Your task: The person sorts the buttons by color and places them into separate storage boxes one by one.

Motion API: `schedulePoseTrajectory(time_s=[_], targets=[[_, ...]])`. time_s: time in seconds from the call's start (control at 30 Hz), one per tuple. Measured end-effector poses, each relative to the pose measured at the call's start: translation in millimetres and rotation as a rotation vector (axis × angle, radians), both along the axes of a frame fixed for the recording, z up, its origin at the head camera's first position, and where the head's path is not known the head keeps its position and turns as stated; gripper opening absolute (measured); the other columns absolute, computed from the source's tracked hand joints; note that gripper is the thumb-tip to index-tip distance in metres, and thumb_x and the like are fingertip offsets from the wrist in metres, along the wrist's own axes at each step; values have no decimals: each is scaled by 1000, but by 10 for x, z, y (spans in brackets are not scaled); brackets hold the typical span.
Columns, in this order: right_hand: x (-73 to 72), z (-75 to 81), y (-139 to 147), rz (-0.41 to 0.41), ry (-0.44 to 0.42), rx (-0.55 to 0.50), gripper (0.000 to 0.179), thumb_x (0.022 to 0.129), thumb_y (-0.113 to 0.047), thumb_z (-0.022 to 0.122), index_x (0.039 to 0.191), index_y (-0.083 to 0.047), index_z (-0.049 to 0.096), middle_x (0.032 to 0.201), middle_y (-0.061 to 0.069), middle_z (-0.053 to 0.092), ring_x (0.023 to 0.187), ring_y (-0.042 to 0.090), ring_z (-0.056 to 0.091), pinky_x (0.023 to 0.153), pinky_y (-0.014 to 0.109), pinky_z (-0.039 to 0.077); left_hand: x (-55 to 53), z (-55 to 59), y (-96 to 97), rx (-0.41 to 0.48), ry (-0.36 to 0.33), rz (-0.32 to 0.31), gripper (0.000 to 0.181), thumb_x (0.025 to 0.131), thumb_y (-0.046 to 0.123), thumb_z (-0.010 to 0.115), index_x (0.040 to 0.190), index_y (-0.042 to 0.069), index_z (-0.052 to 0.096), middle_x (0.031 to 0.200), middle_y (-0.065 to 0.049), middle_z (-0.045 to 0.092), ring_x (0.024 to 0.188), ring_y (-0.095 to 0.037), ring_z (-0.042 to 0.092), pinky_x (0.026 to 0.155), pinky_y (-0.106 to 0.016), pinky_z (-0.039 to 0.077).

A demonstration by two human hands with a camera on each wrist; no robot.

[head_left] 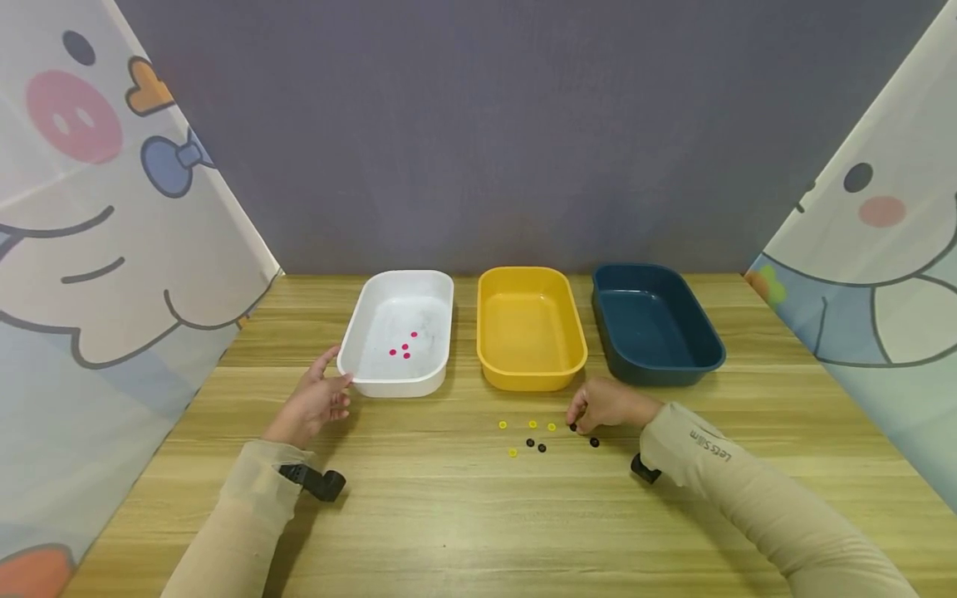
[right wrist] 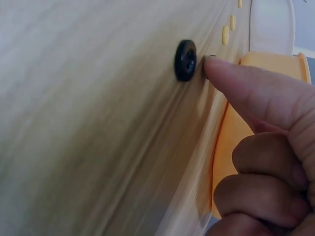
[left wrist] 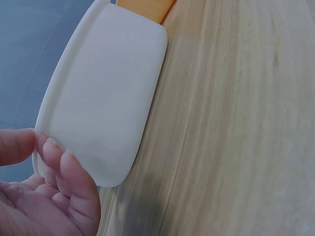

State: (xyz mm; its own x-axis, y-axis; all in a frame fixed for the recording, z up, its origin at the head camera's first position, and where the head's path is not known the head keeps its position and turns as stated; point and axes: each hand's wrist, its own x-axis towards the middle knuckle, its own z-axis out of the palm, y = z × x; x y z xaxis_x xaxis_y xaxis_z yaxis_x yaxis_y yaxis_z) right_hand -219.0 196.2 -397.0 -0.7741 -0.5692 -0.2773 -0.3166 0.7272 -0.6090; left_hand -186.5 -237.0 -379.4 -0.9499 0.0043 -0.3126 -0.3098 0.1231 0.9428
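Observation:
In the head view, my left hand [head_left: 312, 405] holds the near left corner of a white tray [head_left: 399, 388], thumb at the rim and fingers curled by the wall. Several red buttons [head_left: 405, 347] lie inside that tray. My right hand [head_left: 607, 404] is low over the table, thumb and index finger pinching a black button [head_left: 573, 427]. Mostly hidden behind the thumb in the right wrist view, that button shows only a dark edge. Close by lies another black button [right wrist: 185, 61]. Further left on the wood are two black buttons [head_left: 542, 448] and several yellow buttons [head_left: 533, 423].
A yellow tray [head_left: 532, 381] stands in the middle, beyond the loose buttons. To its right is a dark blue tray [head_left: 665, 375]. The wooden table [head_left: 463, 523] meets a grey wall [head_left: 478, 141] at the back, with cartoon-printed sheets on both sides.

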Motion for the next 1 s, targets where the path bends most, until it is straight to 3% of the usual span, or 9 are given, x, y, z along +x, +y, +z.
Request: schedulePoseTrajectory(time_s=[0.3, 0.53, 0.6, 1.0], targets=[[12, 18, -6, 21, 53, 62, 15, 73, -2, 79, 84, -11, 76, 82, -4, 69, 71, 6, 53, 65, 26, 48, 0, 21, 5, -5, -5, -1, 68, 103, 9, 41, 155, 19, -2, 93, -2, 45, 62, -7, 48, 59, -24, 47], [-38, 18, 80, 324, 381, 218, 13, 79, -20, 77, 91, -25, 78, 89, -15, 70, 80, 4, 62, 67, 29, 52, 2, 12, 14, -16, -2, 2, 68, 102, 9, 41, 155, 18, -1, 92, -2, 46, 62, -7, 48, 60, -24, 48], [-45, 23, 94, 367, 431, 223, 12, 78, -21, 77, 89, -24, 78, 87, -15, 70, 78, 5, 62, 66, 28, 52, 1, 12, 18, -17, 0, 2, 68, 102, 9, 41, 155, 18, -1, 92, -2, 47, 62, -7, 48, 59, -23, 47], [-66, 6, 91, 401, 483, 214, 5, 75, -19, 75, 77, -24, 74, 76, -19, 66, 66, 0, 55, 59, 25, 49, -13, 13, 4, -19, 7, -2, 68, 102, 8, 40, 155, 16, -2, 89, -1, 48, 61, -6, 49, 60, -24, 48]])
